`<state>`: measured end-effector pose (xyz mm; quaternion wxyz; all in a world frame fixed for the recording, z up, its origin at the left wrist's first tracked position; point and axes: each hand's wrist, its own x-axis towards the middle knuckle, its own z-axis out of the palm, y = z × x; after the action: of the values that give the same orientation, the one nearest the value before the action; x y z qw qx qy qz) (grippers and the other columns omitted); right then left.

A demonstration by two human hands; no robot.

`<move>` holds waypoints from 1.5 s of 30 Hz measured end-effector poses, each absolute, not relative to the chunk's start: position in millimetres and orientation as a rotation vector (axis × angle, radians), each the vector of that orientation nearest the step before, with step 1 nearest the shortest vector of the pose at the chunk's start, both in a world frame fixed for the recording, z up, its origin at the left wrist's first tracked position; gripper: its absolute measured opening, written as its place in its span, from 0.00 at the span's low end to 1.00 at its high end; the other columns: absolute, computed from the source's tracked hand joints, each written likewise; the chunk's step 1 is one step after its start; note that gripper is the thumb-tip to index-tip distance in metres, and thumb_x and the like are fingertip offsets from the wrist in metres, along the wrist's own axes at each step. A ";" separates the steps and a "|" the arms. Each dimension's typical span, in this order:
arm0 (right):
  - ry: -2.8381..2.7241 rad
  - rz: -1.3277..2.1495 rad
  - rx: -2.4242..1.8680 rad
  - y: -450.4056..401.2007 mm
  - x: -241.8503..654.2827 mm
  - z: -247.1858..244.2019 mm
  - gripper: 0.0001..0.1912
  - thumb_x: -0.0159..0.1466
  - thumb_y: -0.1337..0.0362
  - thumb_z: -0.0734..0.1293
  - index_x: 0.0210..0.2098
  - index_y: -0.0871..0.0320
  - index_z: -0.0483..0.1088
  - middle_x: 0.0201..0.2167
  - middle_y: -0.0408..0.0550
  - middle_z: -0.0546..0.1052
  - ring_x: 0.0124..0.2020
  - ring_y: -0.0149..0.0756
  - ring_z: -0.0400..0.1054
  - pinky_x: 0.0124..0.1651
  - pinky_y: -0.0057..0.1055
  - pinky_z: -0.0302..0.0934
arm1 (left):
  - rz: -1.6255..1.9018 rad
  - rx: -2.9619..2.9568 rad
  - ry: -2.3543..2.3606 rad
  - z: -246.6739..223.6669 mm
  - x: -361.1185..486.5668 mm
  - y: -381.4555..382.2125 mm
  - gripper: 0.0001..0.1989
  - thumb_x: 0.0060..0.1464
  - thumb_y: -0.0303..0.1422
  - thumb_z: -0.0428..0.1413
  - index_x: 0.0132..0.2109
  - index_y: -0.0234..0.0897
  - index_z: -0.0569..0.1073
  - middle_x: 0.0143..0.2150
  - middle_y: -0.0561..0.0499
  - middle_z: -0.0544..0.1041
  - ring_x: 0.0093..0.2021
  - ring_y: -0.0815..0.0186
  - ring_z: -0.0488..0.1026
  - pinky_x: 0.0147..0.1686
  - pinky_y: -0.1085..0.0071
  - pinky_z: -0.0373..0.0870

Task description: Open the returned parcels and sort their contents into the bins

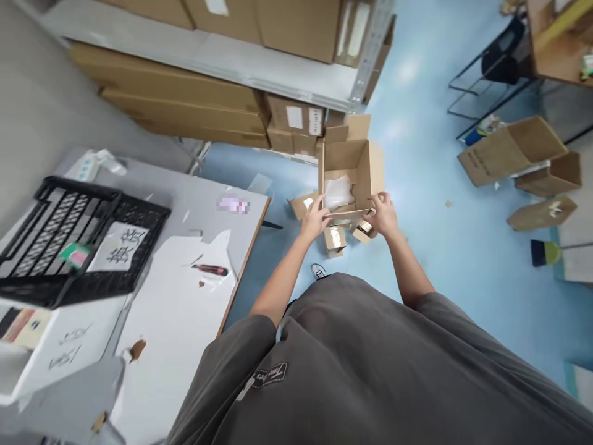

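Left hand (316, 217) and right hand (383, 214) gripping one open box (343, 154) by rim, whitish plastic (338, 191) lying inside; one black crate (111, 286) sitting on table (185, 185), bearing one lettered sheet (121, 248).

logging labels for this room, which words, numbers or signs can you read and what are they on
"换货": paper sign on the black crate
"Time", probably, rest unclear: shirt patch
Too blurred or small to read: handwriting on the white bin, carton labels, print on the open floor carton
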<state>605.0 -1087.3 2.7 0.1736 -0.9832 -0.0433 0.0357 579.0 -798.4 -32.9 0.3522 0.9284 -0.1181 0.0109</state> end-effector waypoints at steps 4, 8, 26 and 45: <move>0.062 0.126 -2.805 -1160.1 608.3 -6.8 0.40 0.63 0.53 0.80 0.72 0.53 0.71 0.76 0.69 0.61 0.74 0.71 0.62 0.73 0.64 0.63 | -0.109 2.403 -0.422 -40.2 615.5 -869.2 0.11 0.63 0.29 0.70 0.52 0.42 0.87 0.85 0.44 0.60 0.76 0.42 0.71 0.72 0.46 0.75; 0.087 0.057 -2.738 -1196.9 622.1 -10.2 0.49 0.62 0.47 0.80 0.77 0.53 0.65 0.79 0.69 0.58 0.79 0.71 0.56 0.74 0.67 0.61 | -0.156 2.437 -0.462 -43.7 624.9 -886.0 0.34 0.62 0.39 0.73 0.73 0.48 0.77 0.85 0.42 0.60 0.80 0.41 0.64 0.76 0.46 0.69; -1.486 0.003 -2.120 -824.2 687.7 18.9 0.43 0.72 0.42 0.69 0.80 0.51 0.60 0.79 0.64 0.60 0.77 0.70 0.58 0.76 0.73 0.57 | 0.508 2.449 0.882 -17.5 379.3 -646.2 0.29 0.70 0.39 0.62 0.75 0.43 0.74 0.74 0.40 0.73 0.75 0.46 0.68 0.76 0.46 0.68; -2.547 0.488 -0.863 -616.5 62.5 15.5 0.47 0.69 0.47 0.73 0.82 0.50 0.58 0.82 0.63 0.55 0.80 0.73 0.52 0.78 0.75 0.53 | 0.642 1.528 2.402 -6.6 -222.2 -828.0 0.35 0.67 0.39 0.65 0.78 0.41 0.70 0.80 0.36 0.65 0.80 0.41 0.62 0.79 0.44 0.61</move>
<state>62.5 -616.5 15.5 0.2029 -0.3092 -0.9125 0.1749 -222.2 -828.0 -6.6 0.1113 0.5204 0.8179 0.2186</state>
